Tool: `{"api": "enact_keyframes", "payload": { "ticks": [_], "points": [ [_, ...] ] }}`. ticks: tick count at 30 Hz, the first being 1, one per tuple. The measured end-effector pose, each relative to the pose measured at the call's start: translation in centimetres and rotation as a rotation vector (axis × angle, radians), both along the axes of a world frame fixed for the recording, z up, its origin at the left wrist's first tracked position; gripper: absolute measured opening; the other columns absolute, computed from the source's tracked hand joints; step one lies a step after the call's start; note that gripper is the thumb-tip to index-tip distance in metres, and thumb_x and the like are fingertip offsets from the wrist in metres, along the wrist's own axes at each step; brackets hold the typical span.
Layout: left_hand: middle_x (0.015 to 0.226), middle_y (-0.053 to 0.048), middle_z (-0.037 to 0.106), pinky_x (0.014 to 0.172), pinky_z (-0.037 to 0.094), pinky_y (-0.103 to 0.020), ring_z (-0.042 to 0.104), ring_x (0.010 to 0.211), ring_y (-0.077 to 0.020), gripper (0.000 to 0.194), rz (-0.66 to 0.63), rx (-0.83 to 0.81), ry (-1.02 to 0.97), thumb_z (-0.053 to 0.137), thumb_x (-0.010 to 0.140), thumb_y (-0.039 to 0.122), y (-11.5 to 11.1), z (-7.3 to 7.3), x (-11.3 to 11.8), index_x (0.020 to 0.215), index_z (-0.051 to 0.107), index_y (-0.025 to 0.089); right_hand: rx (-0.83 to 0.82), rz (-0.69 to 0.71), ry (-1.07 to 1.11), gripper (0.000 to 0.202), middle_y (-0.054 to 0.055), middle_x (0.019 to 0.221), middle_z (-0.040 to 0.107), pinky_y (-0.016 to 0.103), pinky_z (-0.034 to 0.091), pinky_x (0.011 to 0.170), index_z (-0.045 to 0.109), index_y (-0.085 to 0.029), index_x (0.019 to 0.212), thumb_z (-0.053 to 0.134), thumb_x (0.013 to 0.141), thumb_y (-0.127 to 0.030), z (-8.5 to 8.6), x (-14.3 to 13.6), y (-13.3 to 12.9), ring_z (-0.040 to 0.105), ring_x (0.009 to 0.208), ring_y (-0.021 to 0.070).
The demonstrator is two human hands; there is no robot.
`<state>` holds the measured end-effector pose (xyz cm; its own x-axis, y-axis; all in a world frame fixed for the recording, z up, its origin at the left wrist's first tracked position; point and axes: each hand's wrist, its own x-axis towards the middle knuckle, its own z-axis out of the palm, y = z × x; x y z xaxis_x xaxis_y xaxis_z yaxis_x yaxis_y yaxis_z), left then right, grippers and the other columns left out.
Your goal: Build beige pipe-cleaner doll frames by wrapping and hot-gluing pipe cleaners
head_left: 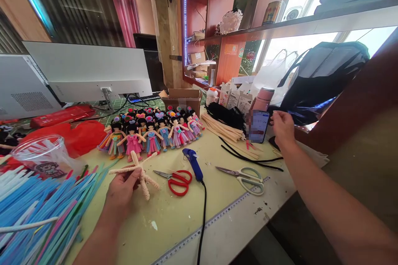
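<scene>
1. Pinched in the left fingers, above the counter: the fuzzy cream figure.
2. Probably light, soft and bendy; best to hold gently by the middle.
3. By the phone, with right fingers bent: hard to tell if holding anything.

The phone seems to show 57:24; other print is too small.

Two scissors, one phone, one blue tool.
</scene>
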<state>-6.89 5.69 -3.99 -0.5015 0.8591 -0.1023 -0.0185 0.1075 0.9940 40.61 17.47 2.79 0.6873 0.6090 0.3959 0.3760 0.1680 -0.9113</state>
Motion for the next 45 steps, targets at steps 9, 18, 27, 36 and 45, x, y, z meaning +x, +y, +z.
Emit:
{"api": "enact_keyframes", "payload": {
  "ticks": [9,18,27,36,45],
  "points": [
    [0.065,0.000,0.068,0.053,0.044,-0.025,0.058,0.057,-0.0142,0.051,-0.022,0.081,-0.207,0.087,0.038,0.046,-0.5,0.7,0.3,0.073,0.063,0.018,0.242,1.033,-0.496,0.013,0.000,0.068,0.061,0.023,0.042,0.055,0.066,-0.019,0.085,0.055,0.090,-0.025,3.0,-19.6,-12.3,0.053,0.058,0.0107],
    [0.071,0.001,0.067,0.059,0.046,-0.023,0.059,0.056,-0.0103,0.050,-0.108,0.201,-0.365,0.085,0.052,0.050,-1.0,0.0,0.3,0.082,0.063,0.016,0.005,1.256,-0.097,0.017,-0.001,0.071,0.063,0.025,0.043,0.058,0.065,-0.020,0.084,0.049,0.078,-0.022,-3.6,-32.2,-9.4,0.053,0.059,0.0125],
    [0.074,-0.003,0.070,0.064,0.049,-0.026,0.061,0.066,-0.0141,0.026,-0.114,0.225,0.107,0.068,0.075,0.039,-1.0,-1.1,1.0,0.082,0.070,0.014,-0.120,1.195,0.063,0.022,0.002,0.074,0.065,0.028,0.046,0.057,0.066,-0.020,0.086,0.064,0.075,-0.039,-6.2,-32.1,-9.2,0.055,0.061,0.0142],
    [0.085,-0.007,0.074,0.065,0.052,-0.026,0.068,0.070,-0.0161,0.026,-0.137,0.298,0.429,0.063,0.086,0.038,-3.2,0.9,2.8,0.096,0.071,0.016,-0.123,1.186,0.142,0.024,0.000,0.069,0.063,0.025,0.044,0.053,0.064,-0.020,0.083,0.067,0.075,-0.043,-5.2,-31.6,-9.1,0.054,0.057,0.0123],
    [0.107,-0.008,0.073,0.081,0.054,-0.030,0.069,0.090,-0.0173,0.013,-0.127,0.467,0.748,0.059,0.091,0.028,-3.5,0.4,3.2,0.096,0.068,0.021,-0.093,1.161,0.075,0.021,0.000,0.068,0.063,0.026,0.045,0.056,0.063,-0.020,0.077,0.066,0.076,-0.041,-5.7,-31.2,-8.8,0.055,0.060,0.0132]
  ]
}}
